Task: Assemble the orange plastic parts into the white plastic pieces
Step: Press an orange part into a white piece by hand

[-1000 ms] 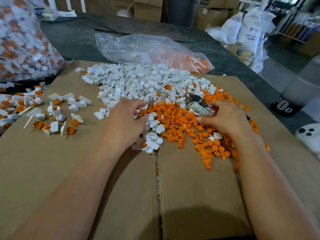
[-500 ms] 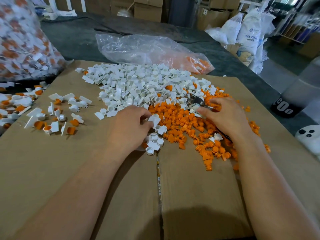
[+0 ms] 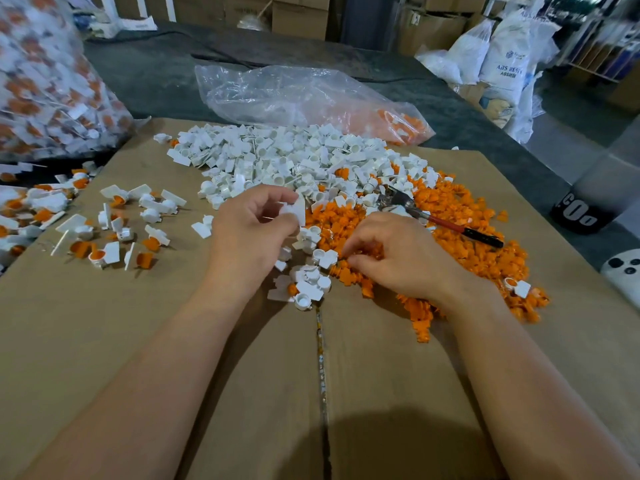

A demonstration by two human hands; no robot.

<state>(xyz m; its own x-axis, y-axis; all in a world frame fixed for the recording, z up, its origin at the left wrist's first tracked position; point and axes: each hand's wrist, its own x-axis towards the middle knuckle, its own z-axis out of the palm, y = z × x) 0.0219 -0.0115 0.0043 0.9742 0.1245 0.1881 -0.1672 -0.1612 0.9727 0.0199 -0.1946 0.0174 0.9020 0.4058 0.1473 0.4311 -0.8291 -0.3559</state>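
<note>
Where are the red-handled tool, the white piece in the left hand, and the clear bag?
red-handled tool [image 3: 443, 222]: head view, red handle.
white piece [image 3: 297, 211]: head view, flat tab.
clear bag [image 3: 277, 95]: head view, crumpled middle.

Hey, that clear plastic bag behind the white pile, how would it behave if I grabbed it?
The clear plastic bag would probably be floppy; it lies crumpled and slumped. It is likely light, since it looks mostly empty, though the orange parts in its right corner may slide about.

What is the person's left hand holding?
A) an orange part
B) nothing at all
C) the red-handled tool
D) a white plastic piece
D: the left hand pinches a white plastic piece between thumb and fingertips, raised just above the piles.
</note>
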